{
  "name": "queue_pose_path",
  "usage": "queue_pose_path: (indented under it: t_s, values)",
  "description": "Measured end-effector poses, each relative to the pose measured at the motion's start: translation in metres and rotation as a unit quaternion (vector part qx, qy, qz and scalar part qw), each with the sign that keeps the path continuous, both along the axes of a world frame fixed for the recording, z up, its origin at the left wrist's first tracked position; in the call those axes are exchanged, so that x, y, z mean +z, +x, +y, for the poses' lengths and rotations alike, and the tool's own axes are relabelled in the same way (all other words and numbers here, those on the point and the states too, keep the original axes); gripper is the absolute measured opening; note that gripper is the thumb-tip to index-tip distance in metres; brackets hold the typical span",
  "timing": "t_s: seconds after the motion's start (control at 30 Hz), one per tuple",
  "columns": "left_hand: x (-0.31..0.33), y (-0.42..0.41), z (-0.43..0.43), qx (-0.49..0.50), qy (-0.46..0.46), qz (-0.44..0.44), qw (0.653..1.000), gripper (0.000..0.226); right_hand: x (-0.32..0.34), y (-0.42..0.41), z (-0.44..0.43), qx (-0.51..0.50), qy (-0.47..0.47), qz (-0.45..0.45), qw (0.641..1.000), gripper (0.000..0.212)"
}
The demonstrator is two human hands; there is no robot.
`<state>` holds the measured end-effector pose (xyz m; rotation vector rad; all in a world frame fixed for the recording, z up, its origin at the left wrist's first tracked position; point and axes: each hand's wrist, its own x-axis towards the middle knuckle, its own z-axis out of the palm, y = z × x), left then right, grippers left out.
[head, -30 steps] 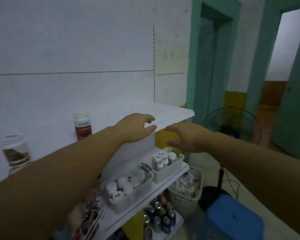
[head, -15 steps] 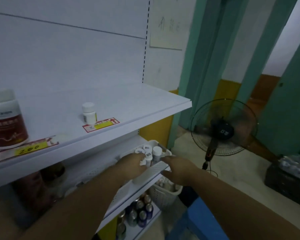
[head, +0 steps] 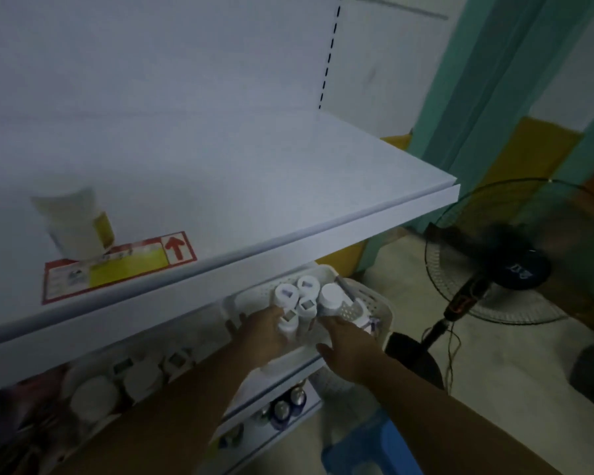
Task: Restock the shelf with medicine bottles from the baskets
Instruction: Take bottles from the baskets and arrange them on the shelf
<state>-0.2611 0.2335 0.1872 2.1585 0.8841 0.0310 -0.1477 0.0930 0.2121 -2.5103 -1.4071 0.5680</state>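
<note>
A white basket (head: pixel 379 305) on the second shelf holds several small white-capped medicine bottles (head: pixel 307 286). My left hand (head: pixel 263 335) is inside the basket, fingers curled around one small white bottle (head: pixel 287 324). My right hand (head: pixel 348 342) reaches in beside it, its fingertips touching a larger white-capped bottle (head: pixel 330 297), thumb spread apart. The white top shelf (head: pixel 288 248) above carries one blurred white bottle with a yellow label (head: pixel 78 226) behind a red and yellow price tag (head: pixel 117 267).
A second basket of white-capped bottles (head: pixel 96 392) sits left on the same shelf. Dark bottles (head: pixel 285 406) stand on the shelf below. A standing fan (head: pixel 494 265) and a blue stool (head: pixel 367 447) are on the floor to the right.
The view has dropped and moved closer to the shelf. Both hands went from the top shelf's edge down into the basket, and my left hand has closed around a small bottle.
</note>
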Motion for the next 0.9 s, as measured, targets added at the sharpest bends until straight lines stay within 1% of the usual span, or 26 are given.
queue_pose_path:
  t_s: [0.07,0.13,0.27,0.33,0.4,0.43,0.5,0.53,0.63,0.67,0.7,0.77,0.8,0.9]
  values:
    - [-0.013,0.011,0.001,0.016,-0.013,-0.008,1.000,0.036,-0.013,0.014,0.014,0.022,0.014,0.021,0.999,0.054]
    - [-0.023,0.026,0.000,0.050,-0.030,-0.018,0.998,0.030,-0.028,0.030,0.028,0.036,0.026,0.043,0.998,0.054]
    - [-0.037,0.057,-0.003,0.186,-0.037,0.003,0.982,0.033,-0.052,0.057,0.058,-0.001,0.013,0.079,0.997,0.044]
    - [-0.046,0.066,-0.003,0.193,-0.071,-0.024,0.978,0.021,-0.059,0.064,0.069,-0.016,0.022,0.109,0.994,0.041]
    - [-0.049,0.069,-0.005,0.200,-0.060,-0.040,0.977,0.015,-0.064,0.068,0.073,-0.020,0.043,0.133,0.990,0.038]
    - [-0.050,0.068,-0.006,0.217,-0.049,-0.051,0.974,0.016,-0.065,0.070,0.073,-0.019,0.051,0.136,0.989,0.037]
    - [-0.046,0.067,-0.009,0.247,-0.042,-0.083,0.965,0.028,-0.065,0.070,0.073,-0.026,0.069,0.153,0.985,0.037]
    - [-0.043,0.067,-0.010,0.252,-0.048,-0.095,0.962,0.029,-0.064,0.070,0.072,-0.031,0.077,0.161,0.983,0.038]
    - [-0.027,0.063,-0.014,0.246,-0.117,-0.154,0.950,0.017,-0.060,0.068,0.064,-0.026,0.117,0.164,0.979,0.039]
    - [-0.021,0.059,-0.014,0.253,-0.126,-0.172,0.944,0.010,-0.059,0.068,0.060,-0.017,0.135,0.156,0.978,0.038]
    - [-0.014,0.054,-0.015,0.273,-0.126,-0.192,0.934,0.011,-0.057,0.066,0.055,-0.011,0.152,0.137,0.979,0.038]
    - [0.001,0.039,-0.017,0.317,-0.137,-0.231,0.910,0.026,-0.047,0.063,0.048,-0.009,0.183,0.110,0.977,0.037]
    - [0.010,0.031,-0.020,0.336,-0.161,-0.250,0.894,0.030,-0.041,0.060,0.046,-0.010,0.198,0.125,0.972,0.036]
    - [0.039,0.004,-0.029,0.383,-0.277,-0.312,0.824,0.034,-0.018,0.045,0.044,-0.004,0.241,0.252,0.937,0.035]
